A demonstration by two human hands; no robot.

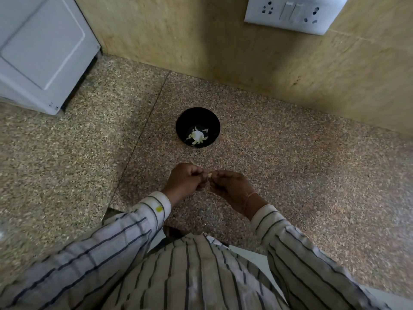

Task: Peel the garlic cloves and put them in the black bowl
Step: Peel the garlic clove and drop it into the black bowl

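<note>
A black bowl (pixel 197 121) stands on the speckled granite counter (pixel 290 175), with several pale peeled garlic cloves (pixel 197 136) in its bottom. Nearer to me, my left hand (pixel 184 182) and my right hand (pixel 230 186) meet above the counter. Both pinch one small garlic clove (pixel 210 175) between their fingertips. Most of the clove is hidden by the fingers; only a pale tip shows. The hands are about a hand's length in front of the bowl.
A white appliance (pixel 42 52) stands at the back left on the counter. A beige tiled wall (pixel 201 36) rises behind the bowl, with a white switch and socket plate (pixel 292 13) at the upper right. The counter's front edge lies by my striped shirt.
</note>
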